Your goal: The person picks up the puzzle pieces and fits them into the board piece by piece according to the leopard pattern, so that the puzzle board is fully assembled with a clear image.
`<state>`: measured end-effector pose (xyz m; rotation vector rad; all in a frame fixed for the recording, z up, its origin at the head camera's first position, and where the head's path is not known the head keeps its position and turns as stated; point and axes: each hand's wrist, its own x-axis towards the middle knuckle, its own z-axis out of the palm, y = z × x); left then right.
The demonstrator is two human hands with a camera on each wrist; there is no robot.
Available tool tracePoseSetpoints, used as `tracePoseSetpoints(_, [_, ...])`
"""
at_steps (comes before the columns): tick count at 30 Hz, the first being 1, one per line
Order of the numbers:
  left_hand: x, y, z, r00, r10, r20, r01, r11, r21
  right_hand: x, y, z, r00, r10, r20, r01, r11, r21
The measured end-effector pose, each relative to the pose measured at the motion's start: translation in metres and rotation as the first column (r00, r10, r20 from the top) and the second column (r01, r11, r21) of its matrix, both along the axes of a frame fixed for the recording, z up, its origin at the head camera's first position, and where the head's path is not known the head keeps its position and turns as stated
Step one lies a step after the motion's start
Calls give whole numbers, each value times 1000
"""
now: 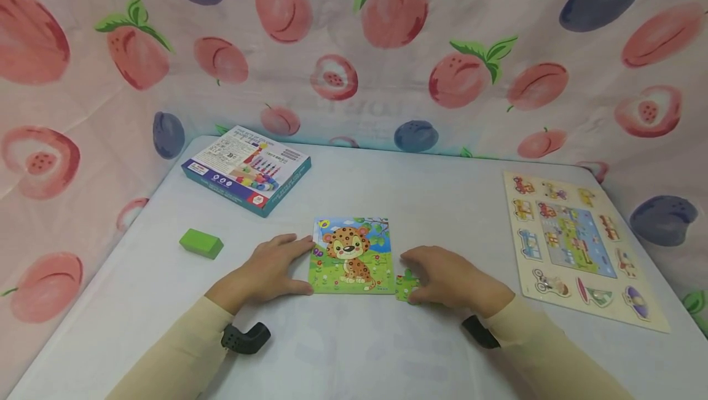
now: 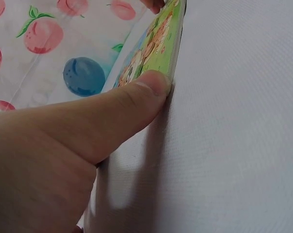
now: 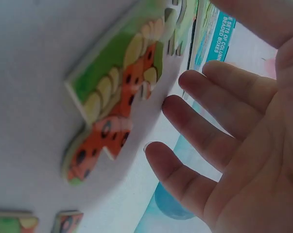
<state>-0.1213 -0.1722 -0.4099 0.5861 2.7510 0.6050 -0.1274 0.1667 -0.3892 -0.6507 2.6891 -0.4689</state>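
Note:
A square leopard puzzle (image 1: 348,255) lies flat on the table. My left hand (image 1: 273,268) touches its left side, fingers higher up and thumb at the lower corner. In the left wrist view, the left thumb (image 2: 131,99) rests against the edge of the puzzle. In the head view, my right hand (image 1: 450,280) curves beside a green jigsaw piece (image 1: 405,286), which it partly covers. The right wrist view shows that hand (image 3: 233,131) with fingers spread, near but apart from loose orange-and-green puzzle pieces (image 3: 136,63). Those orange pieces do not show in the head view.
At the back left is a flat printed box (image 1: 246,169). A green block (image 1: 201,243) lies left of my left hand. To the right is a board with vehicle pictures (image 1: 586,249). Fruit-patterned cloth (image 1: 376,99) hangs at the back and sides of the white table (image 1: 354,351).

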Motion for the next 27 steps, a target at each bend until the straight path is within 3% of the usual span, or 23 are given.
tracePoseSetpoints(11, [0,0,-1,1000,11,7,-11,1000,-3,2,0,2,997,54,-60,-54,998,15])
tracePoseSetpoints(27, [0,-1,-2,1000,-10,-12,10,1000,8,-4,-2,0,994,40,-100,-38,999,19])
